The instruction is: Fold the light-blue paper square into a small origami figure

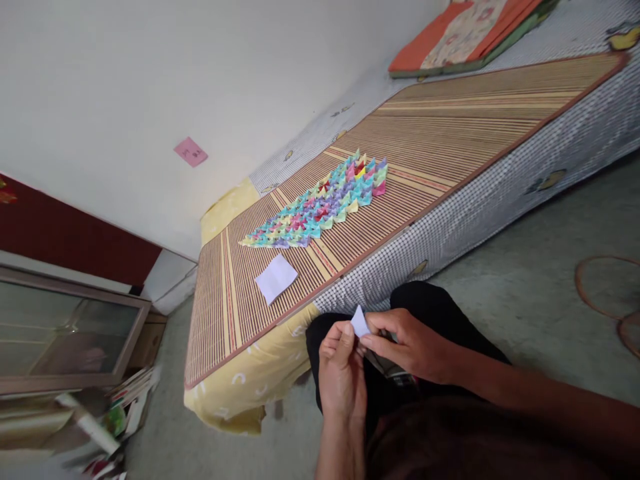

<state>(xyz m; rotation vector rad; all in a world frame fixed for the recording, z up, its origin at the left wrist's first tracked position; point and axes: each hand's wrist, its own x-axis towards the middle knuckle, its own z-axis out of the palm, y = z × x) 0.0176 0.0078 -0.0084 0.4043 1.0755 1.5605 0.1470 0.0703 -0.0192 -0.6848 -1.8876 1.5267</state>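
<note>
Between my two hands, above my lap, is a small folded piece of pale lavender paper (360, 323) with a pointed top. My left hand (341, 353) pinches its left side between thumb and fingers. On its right side, my right hand (400, 340) grips it the same way. Beyond them, a flat lavender paper sheet (277, 279) lies on the striped mat (340, 257). Further back on that mat are many small folded paper pieces (320, 210) in blue, purple, pink, yellow and red, set close together in rows.
The mat covers a bed with a checked sheet (370, 280) and a yellow cloth (240, 383) at its near-left corner. A folded orange quilt (450, 37) lies at the far right. A pink note (191, 152) is on the wall. A glass-fronted cabinet (70, 333) stands left.
</note>
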